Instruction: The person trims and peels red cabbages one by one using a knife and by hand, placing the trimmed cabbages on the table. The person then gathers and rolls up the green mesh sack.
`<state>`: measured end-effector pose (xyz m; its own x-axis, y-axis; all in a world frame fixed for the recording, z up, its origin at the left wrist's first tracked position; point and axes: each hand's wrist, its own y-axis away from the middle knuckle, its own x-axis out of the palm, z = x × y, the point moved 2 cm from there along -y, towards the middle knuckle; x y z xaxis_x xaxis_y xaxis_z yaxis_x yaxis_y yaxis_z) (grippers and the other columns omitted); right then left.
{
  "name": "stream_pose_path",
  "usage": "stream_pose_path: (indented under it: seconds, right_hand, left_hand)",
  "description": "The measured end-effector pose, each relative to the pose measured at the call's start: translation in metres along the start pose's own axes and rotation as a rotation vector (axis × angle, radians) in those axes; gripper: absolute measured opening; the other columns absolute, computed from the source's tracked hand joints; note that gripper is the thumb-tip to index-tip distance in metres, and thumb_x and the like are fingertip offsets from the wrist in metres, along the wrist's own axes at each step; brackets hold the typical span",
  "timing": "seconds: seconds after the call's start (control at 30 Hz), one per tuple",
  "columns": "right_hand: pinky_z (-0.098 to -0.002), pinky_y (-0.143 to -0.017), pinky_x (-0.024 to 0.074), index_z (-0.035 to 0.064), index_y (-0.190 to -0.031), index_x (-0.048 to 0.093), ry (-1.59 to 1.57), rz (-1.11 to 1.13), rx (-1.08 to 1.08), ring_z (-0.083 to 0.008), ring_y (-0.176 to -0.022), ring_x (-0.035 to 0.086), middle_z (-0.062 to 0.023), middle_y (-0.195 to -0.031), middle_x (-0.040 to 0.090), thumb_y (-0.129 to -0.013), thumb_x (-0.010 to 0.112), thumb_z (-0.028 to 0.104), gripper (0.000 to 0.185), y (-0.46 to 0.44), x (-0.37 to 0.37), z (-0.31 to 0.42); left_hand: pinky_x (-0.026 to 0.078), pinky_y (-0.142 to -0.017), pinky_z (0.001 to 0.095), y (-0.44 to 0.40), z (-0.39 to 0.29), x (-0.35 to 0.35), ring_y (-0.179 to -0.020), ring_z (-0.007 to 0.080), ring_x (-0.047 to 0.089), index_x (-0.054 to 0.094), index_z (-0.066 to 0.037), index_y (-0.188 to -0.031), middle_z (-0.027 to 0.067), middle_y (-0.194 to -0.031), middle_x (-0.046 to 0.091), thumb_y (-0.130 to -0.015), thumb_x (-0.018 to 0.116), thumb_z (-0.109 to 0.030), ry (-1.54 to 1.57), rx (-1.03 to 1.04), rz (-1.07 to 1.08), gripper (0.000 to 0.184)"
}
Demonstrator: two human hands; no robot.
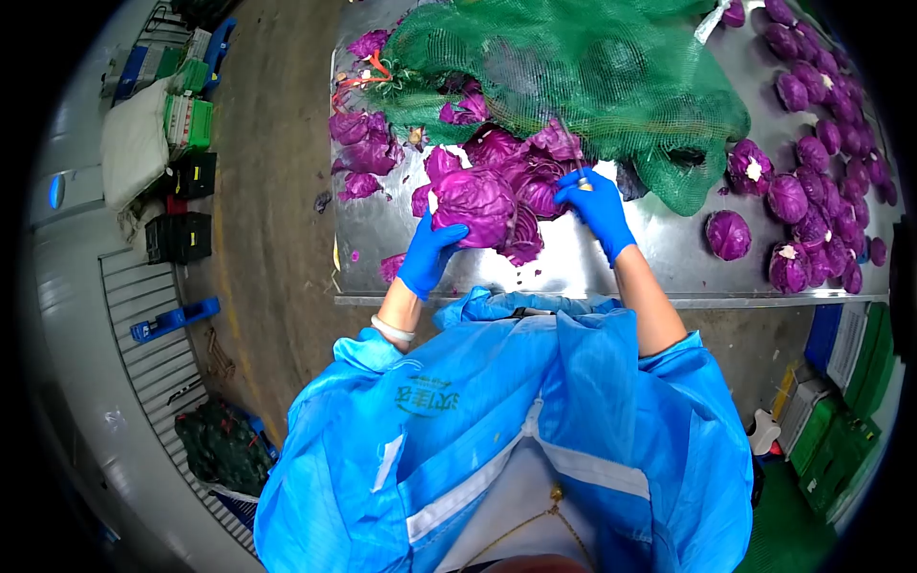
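My left hand, in a blue glove, holds a large purple cabbage by its left and lower side, above the metal table. To the right of the cabbage, my right hand, also gloved in blue, is closed round the handle of a knife, whose thin blade points up and away from me. Loose purple leaves lie behind and beside the cabbage, between the two hands. The cabbage's underside is hidden.
A green mesh bag with dark round shapes inside covers the table's far middle. Many purple cabbages lie along the right side. More leaves lie at the left edge. Crates stand on the floor at left.
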<state>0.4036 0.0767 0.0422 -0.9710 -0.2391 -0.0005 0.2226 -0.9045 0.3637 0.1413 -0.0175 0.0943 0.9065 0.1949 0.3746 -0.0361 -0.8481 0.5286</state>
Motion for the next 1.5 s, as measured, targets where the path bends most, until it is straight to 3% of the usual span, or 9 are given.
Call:
stream_pose_path:
  seconds: [0.07,0.2,0.37,0.5,0.77,1.1,1.23,1.4,1.5]
  right_hand:
    - [-0.0281,-0.063,0.0499,0.0071,-0.101,0.065,0.271,-0.1,-0.236,-0.0178,-0.071,0.063,-0.0085,-0.084,0.065,-0.082,0.065,0.014,0.02,0.007,-0.004,0.011]
    - [-0.0354,-0.073,0.0532,0.0144,-0.122,0.059,0.544,-0.035,-0.778,-0.0279,-0.084,0.064,-0.0097,-0.103,0.063,-0.089,0.06,0.015,0.032,0.047,0.024,0.059]
    - [-0.0352,-0.069,0.0534,0.0223,-0.135,0.052,0.754,0.066,-0.566,-0.0289,-0.084,0.065,-0.0092,-0.103,0.064,-0.09,0.06,0.024,0.045,0.056,0.039,0.03]
    - [-0.0372,-0.063,0.0525,0.0255,-0.142,0.044,0.857,0.057,-0.552,-0.0291,-0.081,0.065,-0.0101,-0.1,0.064,-0.092,0.056,0.022,0.051,0.056,0.035,0.03]
    - [-0.0395,-0.057,0.0513,0.0245,-0.145,0.037,1.125,0.02,-0.535,-0.0296,-0.074,0.063,-0.0124,-0.091,0.059,-0.086,0.054,0.011,0.063,0.043,0.032,0.023]
    - [-0.0511,-0.077,0.0493,0.0192,-0.133,0.051,0.756,-0.17,-0.08,-0.0432,-0.093,0.062,-0.0215,-0.108,0.065,-0.1,0.038,0.033,0.038,-0.023,0.028,0.023]
    - [-0.0483,-0.081,0.0487,0.0086,-0.128,0.053,0.578,-0.167,-0.145,-0.0418,-0.096,0.063,-0.0253,-0.102,0.065,-0.081,0.063,0.057,0.068,-0.04,0.011,-0.013]
    - [-0.0423,-0.069,0.0502,0.0001,-0.108,0.063,0.343,-0.261,-0.023,-0.0345,-0.081,0.067,-0.0205,-0.093,0.069,-0.078,0.072,0.032,0.045,-0.034,-0.006,0.006]
    - [-0.0404,-0.08,0.0518,0.0065,-0.122,0.057,0.451,-0.192,-0.136,-0.0326,-0.093,0.066,-0.0192,-0.103,0.067,-0.075,0.076,0.035,0.058,-0.036,-0.021,0.004]
  left_hand:
    - [0.051,-0.093,0.0332,-0.001,0.0,0.004,-0.117,0.0237,0.055,0.031,-0.006,-0.145,0.0098,-0.132,0.051,-0.068,0.081,-0.005,0.029,0.047,-0.027,0.092]
    - [0.042,-0.104,0.0389,-0.029,0.02,-0.006,-0.123,0.0278,0.049,0.032,-0.002,-0.143,0.0159,-0.135,0.048,-0.063,0.088,-0.024,-0.778,0.384,-0.159,0.101]
    - [0.043,-0.102,0.0406,-0.041,0.029,0.023,-0.121,0.0337,0.052,0.038,0.0,-0.137,0.0197,-0.132,0.046,-0.057,0.088,-0.045,-0.962,0.348,-0.248,0.104]
    - [0.052,-0.084,0.0448,-0.038,0.023,0.058,-0.103,0.0373,0.059,0.041,-0.003,-0.131,0.017,-0.117,0.048,-0.057,0.085,-0.048,-1.164,0.388,-0.3,0.097]
    - [0.052,-0.085,0.045,-0.049,0.013,0.073,-0.107,0.0389,0.058,0.04,-0.004,-0.135,0.0204,-0.123,0.046,-0.056,0.085,-0.047,-1.225,0.238,-0.304,0.101]
    - [0.052,-0.085,0.0467,-0.059,0.024,0.077,-0.108,0.0422,0.057,0.036,-0.008,-0.14,0.0241,-0.131,0.04,-0.057,0.086,-0.04,-1.342,0.352,-0.347,0.102]
    - [0.046,-0.099,0.0424,-0.057,0.04,0.038,-0.122,0.0352,0.047,0.036,-0.01,-0.14,0.017,-0.132,0.041,-0.054,0.09,-0.038,-1.054,0.516,-0.245,0.105]
    - [0.04,-0.107,0.0396,-0.034,0.027,0.001,-0.127,0.0268,0.046,0.031,-0.005,-0.143,0.0142,-0.139,0.043,-0.057,0.092,-0.029,-0.609,0.484,-0.11,0.108]
    - [0.04,-0.106,0.0393,-0.032,0.02,-0.007,-0.126,0.026,0.046,0.03,-0.005,-0.143,0.0139,-0.138,0.044,-0.059,0.091,-0.026,-0.439,0.474,-0.122,0.107]
